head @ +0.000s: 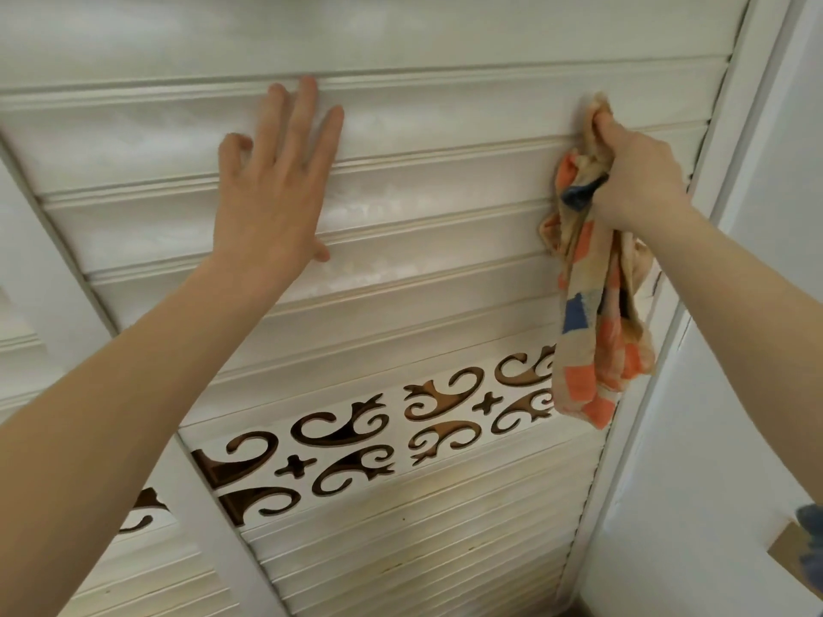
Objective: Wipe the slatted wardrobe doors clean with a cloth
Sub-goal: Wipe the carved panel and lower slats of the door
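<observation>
Slatted wardrobe door (423, 242): white, wide louvres above a fretwork scroll band (356, 438), finer slats below. White door frame (730, 140) bounds its right edge; wall (712, 460) beyond.
Left hand (271, 189): arm raised, palm flat on the slats, fingers spread and straight.
Right hand (637, 180): clenched round an orange, blue and beige checked cloth (592, 313), pressing its top against a slat near the frame; remainder hangs over the fretwork.

Bunched patterned cloth (592, 278) against white slatted door (423, 242)
</observation>
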